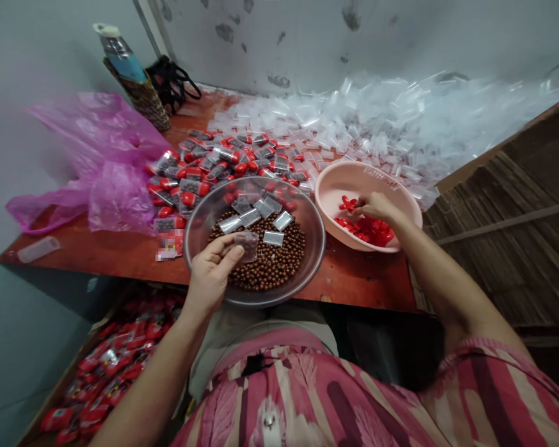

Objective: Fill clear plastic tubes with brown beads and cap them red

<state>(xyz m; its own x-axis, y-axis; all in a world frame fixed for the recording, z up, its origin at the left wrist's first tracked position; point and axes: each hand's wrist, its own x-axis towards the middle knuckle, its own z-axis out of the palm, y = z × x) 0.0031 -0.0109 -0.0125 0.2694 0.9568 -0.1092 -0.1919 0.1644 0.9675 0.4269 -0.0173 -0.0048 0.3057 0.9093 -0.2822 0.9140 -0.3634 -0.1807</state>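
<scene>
My left hand is closed around a small clear plastic case, held over the near left part of a grey metal bowl. Brown, bead-like balls fill the bowl's bottom, and several clear cases lie on top of them. My right hand reaches into a pink plastic basin, its fingers pinched at a red plastic cap. More red caps are heaped beneath that hand. The fingertips there are partly hidden.
Behind the bowl, filled cases with red caps form a pile. Loose clear cases spread along the wall. A pink plastic bag and a bottle stand left. Red packs fill a box below; stacked cardboard stands right.
</scene>
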